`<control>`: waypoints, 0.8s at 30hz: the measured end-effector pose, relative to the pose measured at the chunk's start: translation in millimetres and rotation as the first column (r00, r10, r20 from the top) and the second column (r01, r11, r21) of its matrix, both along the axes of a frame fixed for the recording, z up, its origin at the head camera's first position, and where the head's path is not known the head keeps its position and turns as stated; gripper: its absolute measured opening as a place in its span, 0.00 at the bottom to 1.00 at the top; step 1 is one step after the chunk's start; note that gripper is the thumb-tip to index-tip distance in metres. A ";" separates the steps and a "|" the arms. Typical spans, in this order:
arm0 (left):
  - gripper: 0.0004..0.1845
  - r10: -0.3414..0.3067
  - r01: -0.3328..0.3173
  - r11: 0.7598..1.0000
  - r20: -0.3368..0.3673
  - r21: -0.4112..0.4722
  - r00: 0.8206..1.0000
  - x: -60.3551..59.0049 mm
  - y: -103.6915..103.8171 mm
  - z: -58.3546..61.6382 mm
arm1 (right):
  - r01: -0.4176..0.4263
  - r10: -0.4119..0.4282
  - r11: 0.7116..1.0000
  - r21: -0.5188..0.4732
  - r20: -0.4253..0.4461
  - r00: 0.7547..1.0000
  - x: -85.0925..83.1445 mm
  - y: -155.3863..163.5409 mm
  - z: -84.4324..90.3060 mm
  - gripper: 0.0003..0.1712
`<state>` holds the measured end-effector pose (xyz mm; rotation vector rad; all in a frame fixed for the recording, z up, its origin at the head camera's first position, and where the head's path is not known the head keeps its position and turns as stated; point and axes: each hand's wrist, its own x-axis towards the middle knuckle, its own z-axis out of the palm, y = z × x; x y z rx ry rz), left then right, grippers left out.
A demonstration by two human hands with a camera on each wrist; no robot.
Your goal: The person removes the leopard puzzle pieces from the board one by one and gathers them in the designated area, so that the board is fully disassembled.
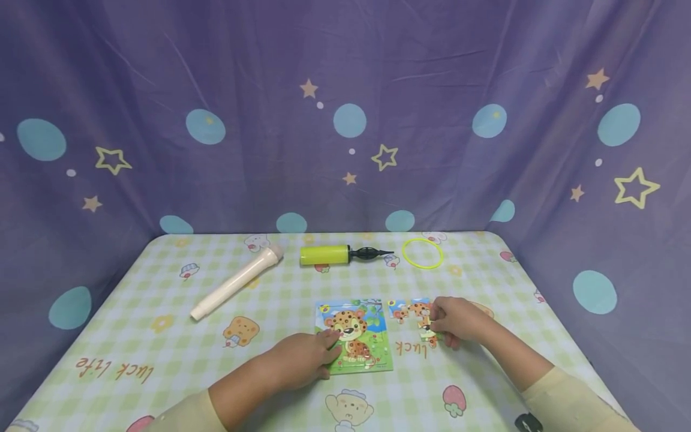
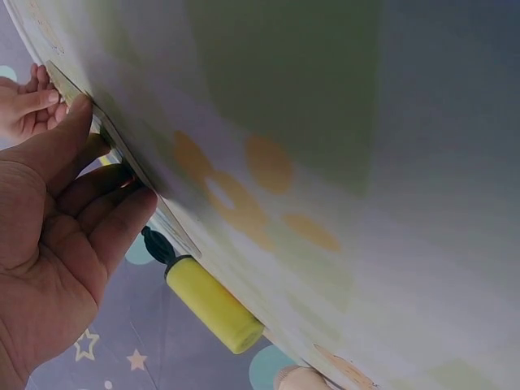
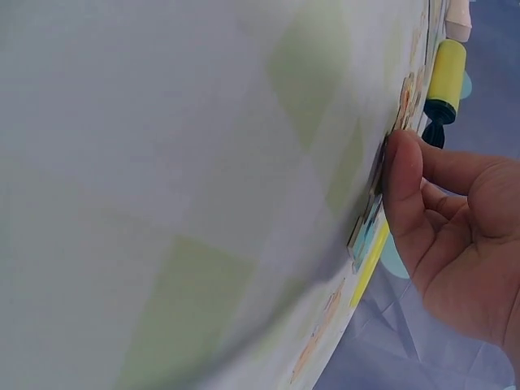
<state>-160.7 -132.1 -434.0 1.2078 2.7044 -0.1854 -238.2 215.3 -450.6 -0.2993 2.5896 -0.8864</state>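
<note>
Leopard puzzle board (image 1: 356, 336) lies flat, lower middle of the frame; loose puzzle pieces (image 1: 412, 312) sit just right of it.

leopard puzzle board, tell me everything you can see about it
The leopard puzzle board is a thin, flat square that looks like card or wood, printed with a cartoon spotted leopard on green grass under a blue sky. It lies flat on the checked tablecloth near the front edge, its right side apparently unfilled. The left hand rests on its left edge, fingers on the picture. Loose puzzle pieces lie just to its right, by the right hand.
</note>
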 end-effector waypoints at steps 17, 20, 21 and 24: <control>0.29 -0.005 0.005 1.000 -0.012 -0.012 1.000 1.0 0.8 0.5 | -0.080 0.079 0.997 -0.014 -0.090 0.993 -11.8 -6.0 19.8 0.11; 0.29 -0.001 0.000 1.000 -0.009 -0.013 1.000 1.4 0.9 0.3 | -0.086 0.077 0.993 -0.075 -0.112 0.991 -15.7 -20.1 28.2 0.12; 0.29 -0.001 0.001 1.000 -0.010 -0.014 1.000 1.4 1.0 0.0 | -0.094 0.082 0.991 -0.098 -0.118 0.990 -16.3 -26.5 30.6 0.13; 0.29 -0.001 0.001 1.000 -0.007 -0.008 1.000 1.3 0.9 -0.2 | -0.147 0.128 0.976 -0.158 -0.125 0.984 -15.0 -49.3 35.5 0.17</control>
